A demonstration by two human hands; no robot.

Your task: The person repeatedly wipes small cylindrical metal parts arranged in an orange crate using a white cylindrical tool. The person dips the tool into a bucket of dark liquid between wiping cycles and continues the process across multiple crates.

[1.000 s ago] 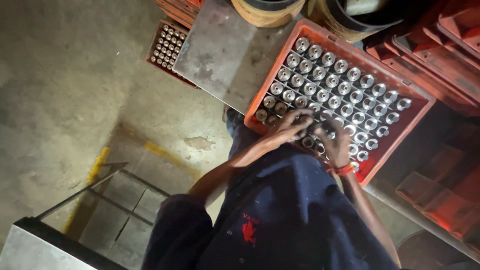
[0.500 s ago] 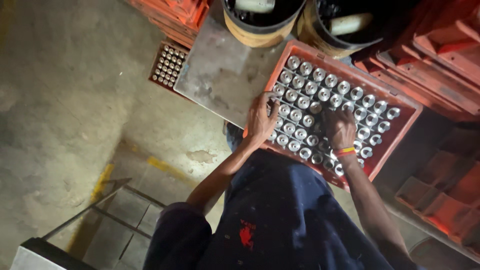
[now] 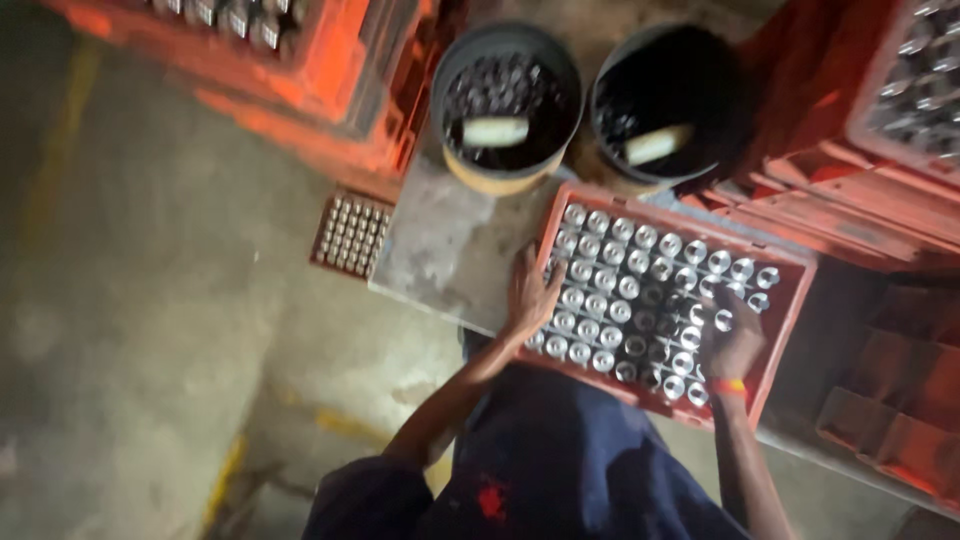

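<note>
The red crate (image 3: 780, 330) sits at the near edge of the bench (image 3: 440, 250), its grid filled with rows of shiny metal cylinders (image 3: 640, 285). The left hand (image 3: 530, 295) lies on the crate's left wall, fingers together and pressed flat over the rim and the outermost cylinders; half a second ago it lay spread further in, over the middle rows. The right hand (image 3: 735, 340) rests on the cylinders near the crate's right near corner, fingers curled down among them; whether they grip one I cannot tell. It has kept much the same place, an orange band (image 3: 728, 385) at its wrist.

At the far edge of the bench stand two round dark buckets (image 3: 505, 105), each with a pale stick-like piece lying inside; these show more fully than before, the view having tipped upward. On the floor beside the bench's left edge lies a small red tray (image 3: 350, 235) of smaller metal pieces. More red crates (image 3: 330, 60) are stacked beyond and to the right.
</note>
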